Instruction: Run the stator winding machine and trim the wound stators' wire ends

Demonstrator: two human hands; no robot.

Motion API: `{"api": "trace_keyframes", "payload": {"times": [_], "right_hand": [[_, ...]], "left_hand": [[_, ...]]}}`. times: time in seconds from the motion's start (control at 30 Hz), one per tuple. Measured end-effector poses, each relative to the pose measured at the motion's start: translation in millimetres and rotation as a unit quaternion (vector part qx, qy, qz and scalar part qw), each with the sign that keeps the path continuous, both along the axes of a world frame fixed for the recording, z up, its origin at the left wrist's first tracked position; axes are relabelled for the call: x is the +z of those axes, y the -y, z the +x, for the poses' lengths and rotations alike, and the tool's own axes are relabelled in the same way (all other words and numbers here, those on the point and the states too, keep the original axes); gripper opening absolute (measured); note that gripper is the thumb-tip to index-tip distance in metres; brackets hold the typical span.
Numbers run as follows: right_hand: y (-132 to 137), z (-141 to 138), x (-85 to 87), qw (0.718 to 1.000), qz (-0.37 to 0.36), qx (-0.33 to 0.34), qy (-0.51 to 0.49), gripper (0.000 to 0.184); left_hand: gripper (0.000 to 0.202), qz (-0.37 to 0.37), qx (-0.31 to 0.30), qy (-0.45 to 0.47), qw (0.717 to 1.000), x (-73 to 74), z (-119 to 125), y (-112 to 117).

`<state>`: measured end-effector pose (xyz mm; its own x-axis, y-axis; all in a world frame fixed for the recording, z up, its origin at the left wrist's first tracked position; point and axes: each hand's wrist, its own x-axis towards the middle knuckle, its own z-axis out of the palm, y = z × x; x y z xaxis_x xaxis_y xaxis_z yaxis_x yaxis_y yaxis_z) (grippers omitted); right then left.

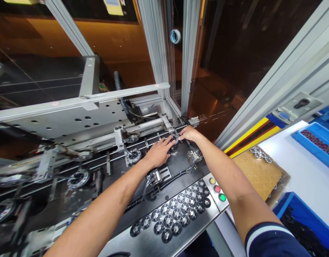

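Both my hands reach to a round, slotted disc (175, 139) in a fixture at the right end of the machine's rails. My left hand (159, 151) lies palm down with its fingers stretched out, their tips at the disc's left side. My right hand (189, 133) has its fingers bent together at the disc's right edge; what lies between them is partly hidden. Left of my left hand, a similar disc (133, 156) sits at another station. Below, several black rotor-like discs with silvery star-shaped centres (176, 214) lie in rows on the metal ledge (191, 231).
Yellow, red and green buttons (217, 188) sit on the ledge's right end. Small metal clamp blocks (156, 177) stand below my left hand. At right are cardboard (254, 175) with metal discs and blue bins (309, 214). Aluminium frame posts (190, 53) and a perforated plate (73, 119) bound the back.
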<state>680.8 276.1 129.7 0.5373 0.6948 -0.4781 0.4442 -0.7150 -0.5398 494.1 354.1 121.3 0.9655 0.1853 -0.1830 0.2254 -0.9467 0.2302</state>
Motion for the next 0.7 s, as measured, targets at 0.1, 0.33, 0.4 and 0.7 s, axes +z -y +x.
{"api": "trace_keyframes", "payload": {"times": [0.1, 0.33, 0.4, 0.7], "right_hand": [[-5.0, 1.8, -1.0, 1.0, 0.003, 0.027, 0.01, 0.029], [-12.6, -6.1, 17.7, 0.996, 0.015, 0.055, 0.063, 0.028], [-4.9, -10.7, 43.2, 0.992, 0.042, 0.043, 0.109, 0.028], [222.1, -136.4, 11.5, 0.844, 0.376, 0.016, 0.382, 0.026]], "left_hand": [[0.069, -0.004, 0.004, -0.002, 1.0, 1.4, -0.6, 1.9], [0.076, -0.031, 0.009, -0.002, 0.999, 6.6, 3.4, 3.9], [0.076, -0.047, 0.007, 0.012, 0.999, 20.3, 5.1, 4.1], [0.043, -0.134, 0.124, 0.31, 0.933, 91.2, -227.0, 84.9]]}}
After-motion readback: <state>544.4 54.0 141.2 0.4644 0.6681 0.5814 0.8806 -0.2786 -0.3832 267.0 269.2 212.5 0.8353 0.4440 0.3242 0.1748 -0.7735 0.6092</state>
